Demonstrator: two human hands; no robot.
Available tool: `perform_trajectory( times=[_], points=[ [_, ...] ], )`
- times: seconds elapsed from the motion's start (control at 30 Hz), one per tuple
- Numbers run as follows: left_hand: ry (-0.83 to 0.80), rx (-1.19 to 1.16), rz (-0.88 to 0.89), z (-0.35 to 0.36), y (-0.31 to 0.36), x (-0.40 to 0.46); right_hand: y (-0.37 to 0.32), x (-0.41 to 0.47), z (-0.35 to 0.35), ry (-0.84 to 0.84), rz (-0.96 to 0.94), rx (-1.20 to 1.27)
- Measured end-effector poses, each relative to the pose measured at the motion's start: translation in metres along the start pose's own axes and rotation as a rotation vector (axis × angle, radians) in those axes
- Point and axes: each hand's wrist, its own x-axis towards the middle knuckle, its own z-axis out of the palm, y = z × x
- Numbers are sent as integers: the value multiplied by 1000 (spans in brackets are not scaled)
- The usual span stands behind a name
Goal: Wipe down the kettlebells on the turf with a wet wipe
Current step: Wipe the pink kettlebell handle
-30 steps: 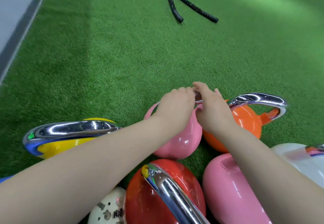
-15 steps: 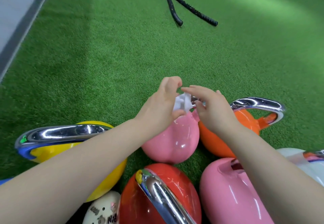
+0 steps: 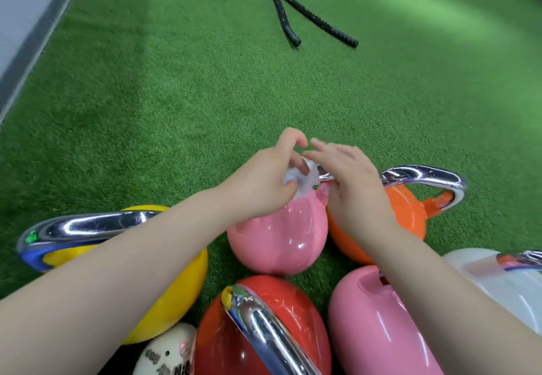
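From my remote seat I look down on a cluster of kettlebells on the green turf (image 3: 205, 96). Both bare hands meet above the small pink kettlebell (image 3: 278, 239) at the centre of the view. My left hand (image 3: 264, 181) curls its fingers round a crumpled white wet wipe (image 3: 302, 181), holding it at the top of that pink bell, where the chrome handle (image 3: 325, 176) starts. My right hand (image 3: 352, 181) sits at three o'clock of the wipe, its fingers bent and reaching in toward it; I cannot tell whether they actually pinch the wipe or only touch it.

The orange kettlebell (image 3: 407, 213) stands just beside the pink one at three o'clock, touching or nearly so, with its chrome handle (image 3: 425, 176) arching over it. At nine o'clock of the pink bell lies the yellow kettlebell (image 3: 176, 295), half hidden under my left forearm, its chrome handle (image 3: 82, 228) pointing to the left. At six o'clock sits the red kettlebell (image 3: 293, 316), and at five o'clock a larger pink kettlebell (image 3: 372, 330) under my right forearm. A white kettlebell (image 3: 513, 292) shows at the right edge, and a cream one with dark lettering (image 3: 167, 354) peeks in at seven o'clock.

Well apart, at twelve o'clock, two ends of a black battle rope (image 3: 293, 22) lie on the turf. A grey floor strip (image 3: 26, 8) runs along the upper left.
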Motion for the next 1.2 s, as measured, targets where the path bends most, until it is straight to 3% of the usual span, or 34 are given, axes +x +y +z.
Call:
perform_trajectory(
  times=[0.27, 0.37, 0.57, 0.73, 0.87, 1.0, 1.2],
  points=[
    [177, -17, -4, 7, 5, 5, 6, -7, 0, 92, 144, -205],
    [131, 138, -49, 7, 5, 14, 7, -5, 2, 33, 133, -191],
    [-116, 614, -47, 27, 14, 43, 7, -5, 4, 13, 166, -128],
    [-53, 822, -18, 42, 14, 49, 7, -10, 7, 4, 290, -36],
    [39, 903, 49, 44, 7, 36, 8, -9, 10, -130, 371, -92],
    [184, 815, -7, 41, -8, 12, 8, -10, 8, -137, 375, -121],
    [300, 273, -202, 47, -28, -9, 0, -21, 14, -74, 401, -97]
  ],
)
